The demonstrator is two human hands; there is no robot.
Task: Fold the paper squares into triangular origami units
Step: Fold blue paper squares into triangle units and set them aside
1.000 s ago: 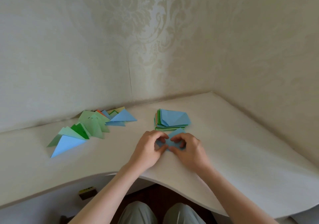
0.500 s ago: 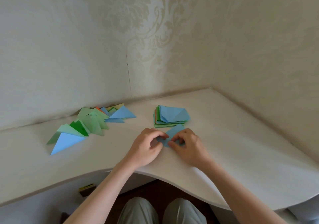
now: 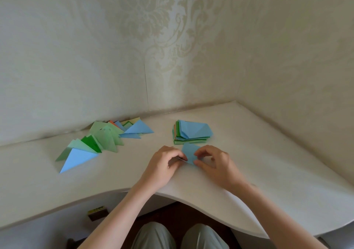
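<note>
Head view: white desk [image 3: 268, 172] in wallpapered corner [image 3: 191, 57].

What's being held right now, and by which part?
The blue paper piece, pinched by left hand at its left edge and right hand at its right edge.

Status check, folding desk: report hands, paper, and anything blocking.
Left hand and right hand both pinching the small blue paper square. Fold unfinished. Stack of coloured paper squares just behind, not blocking.

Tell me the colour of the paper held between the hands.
Light blue: the paper, pinched by the left hand and right hand, shows best in the head view.
</note>
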